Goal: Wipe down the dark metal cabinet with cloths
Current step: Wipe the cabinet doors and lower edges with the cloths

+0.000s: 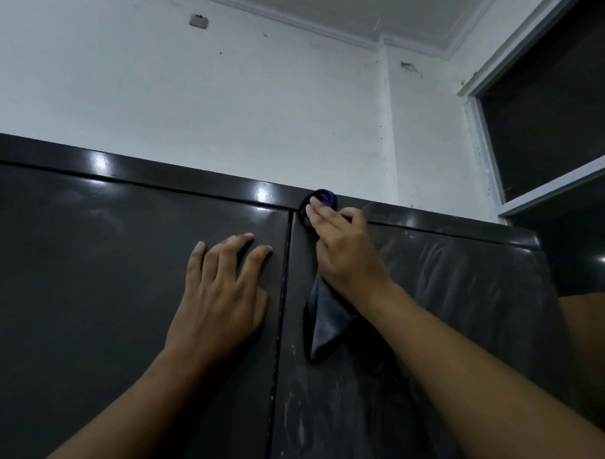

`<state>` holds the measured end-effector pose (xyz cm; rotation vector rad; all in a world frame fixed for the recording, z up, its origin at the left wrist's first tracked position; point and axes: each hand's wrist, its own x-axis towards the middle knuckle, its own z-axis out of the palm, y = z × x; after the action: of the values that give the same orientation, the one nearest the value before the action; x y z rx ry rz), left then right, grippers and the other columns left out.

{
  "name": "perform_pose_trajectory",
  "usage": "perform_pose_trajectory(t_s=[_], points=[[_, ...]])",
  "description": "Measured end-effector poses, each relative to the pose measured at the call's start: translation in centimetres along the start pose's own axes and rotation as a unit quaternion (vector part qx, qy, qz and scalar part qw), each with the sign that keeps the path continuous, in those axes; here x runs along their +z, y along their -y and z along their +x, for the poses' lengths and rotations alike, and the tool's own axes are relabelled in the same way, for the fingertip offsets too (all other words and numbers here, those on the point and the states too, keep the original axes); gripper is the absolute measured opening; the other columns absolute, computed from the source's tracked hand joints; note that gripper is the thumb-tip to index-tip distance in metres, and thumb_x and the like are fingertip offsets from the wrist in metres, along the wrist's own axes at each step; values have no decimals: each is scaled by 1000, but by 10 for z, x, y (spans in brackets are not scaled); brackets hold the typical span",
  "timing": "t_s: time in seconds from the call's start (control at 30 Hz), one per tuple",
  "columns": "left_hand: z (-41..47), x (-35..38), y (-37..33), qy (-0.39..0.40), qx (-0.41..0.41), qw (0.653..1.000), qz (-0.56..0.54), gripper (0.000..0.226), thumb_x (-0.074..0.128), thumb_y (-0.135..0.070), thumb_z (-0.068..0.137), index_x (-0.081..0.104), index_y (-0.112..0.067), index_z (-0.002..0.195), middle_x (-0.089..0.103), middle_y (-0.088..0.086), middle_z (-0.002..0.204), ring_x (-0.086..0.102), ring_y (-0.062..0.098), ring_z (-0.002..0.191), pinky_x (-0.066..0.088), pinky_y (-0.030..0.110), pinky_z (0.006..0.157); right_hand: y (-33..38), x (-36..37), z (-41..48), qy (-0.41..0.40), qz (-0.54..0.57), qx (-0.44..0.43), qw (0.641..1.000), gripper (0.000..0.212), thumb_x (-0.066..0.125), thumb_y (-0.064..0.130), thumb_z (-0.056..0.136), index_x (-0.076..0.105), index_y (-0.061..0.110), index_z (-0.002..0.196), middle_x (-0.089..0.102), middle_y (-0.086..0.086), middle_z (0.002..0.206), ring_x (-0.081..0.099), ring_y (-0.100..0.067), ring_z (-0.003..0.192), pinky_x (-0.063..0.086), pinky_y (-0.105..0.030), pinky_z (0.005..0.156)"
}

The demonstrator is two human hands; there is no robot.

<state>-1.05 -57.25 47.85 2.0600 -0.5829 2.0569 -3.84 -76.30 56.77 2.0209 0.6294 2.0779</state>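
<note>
The dark metal cabinet [104, 274] fills the lower half of the view, with two doors meeting at a vertical seam. My left hand [220, 291] lies flat on the left door, fingers spread and straight. My right hand [344, 255] presses a dark cloth [325, 326] against the top of the right door near the seam. Two fingers are stretched over the bunched purple end of the cloth, the others curl round it. The grey tail of the cloth hangs below my wrist. The right door shows pale dusty streaks.
A white wall [230, 106] rises behind the cabinet's top edge. At the right stands a window [555, 118] with a pale frame and dark panes, close to the cabinet's right side. The ceiling moulding runs along the top.
</note>
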Motion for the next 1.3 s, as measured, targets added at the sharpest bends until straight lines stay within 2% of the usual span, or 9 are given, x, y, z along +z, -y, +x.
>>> perform_pose_trajectory(t_s=[0.17,0.33,0.4,0.5,0.57,0.63,0.8,1.1,1.3], points=[[0,0,-3,-3,-7,1000,0,54,40,-31,90,48,-17,141,41,12,143,39,29,134,19,55,120,-28,-13,-12,-56,-57,142,987,52,40,5,92,55,8,142,53,-1,148,46,-34,101,45,-32,92],[-1,1,-5,3,-10,1000,11,54,37,-33,89,49,-16,140,43,13,142,40,31,134,20,57,118,-24,-3,-17,-74,-58,329,940,54,36,5,100,39,14,153,34,3,160,36,-27,113,26,-19,90],[0,0,-5,7,-12,1000,16,55,35,-34,89,49,-16,140,43,13,142,39,32,134,20,57,118,-8,2,-12,-108,-40,283,952,52,40,0,92,54,7,142,52,-5,148,46,-31,103,38,-28,89],[1,0,-5,12,-12,1000,24,56,34,-36,89,50,-16,139,44,14,141,41,32,133,22,57,117,17,4,-24,-95,-3,6,995,47,41,3,82,71,-1,118,70,-13,122,48,-23,94,41,-32,80],[1,-1,-5,12,-10,1000,27,55,34,-36,89,50,-16,138,45,14,141,41,32,133,23,57,116,15,-4,-28,-58,-7,-90,994,44,43,7,83,72,0,116,70,-12,123,42,-19,97,40,-29,83],[0,-2,-5,15,-9,1000,25,55,36,-35,89,50,-17,138,45,13,141,41,32,133,22,56,117,4,-5,-30,-35,-27,-73,996,44,43,7,87,70,4,121,68,-9,128,49,-24,98,40,-29,86],[0,-1,-5,5,-10,1000,19,54,35,-34,88,51,-17,138,46,13,141,41,32,133,22,56,117,-17,8,-37,-167,-26,268,948,46,48,1,84,68,3,126,67,-8,130,53,-39,88,55,-42,74],[0,-3,-6,0,-9,1000,15,53,39,-33,89,51,-16,137,45,14,140,40,34,132,20,56,117,-24,-14,-64,-61,-17,-74,995,44,45,5,87,71,6,123,67,-4,130,45,-23,99,45,-31,87],[1,-2,-5,-4,-6,1000,18,54,40,-33,87,52,-17,137,47,13,139,43,34,130,22,57,116,-70,-27,-33,-43,-80,90,992,56,30,5,89,62,7,135,59,-3,141,54,-32,100,38,-28,92]])
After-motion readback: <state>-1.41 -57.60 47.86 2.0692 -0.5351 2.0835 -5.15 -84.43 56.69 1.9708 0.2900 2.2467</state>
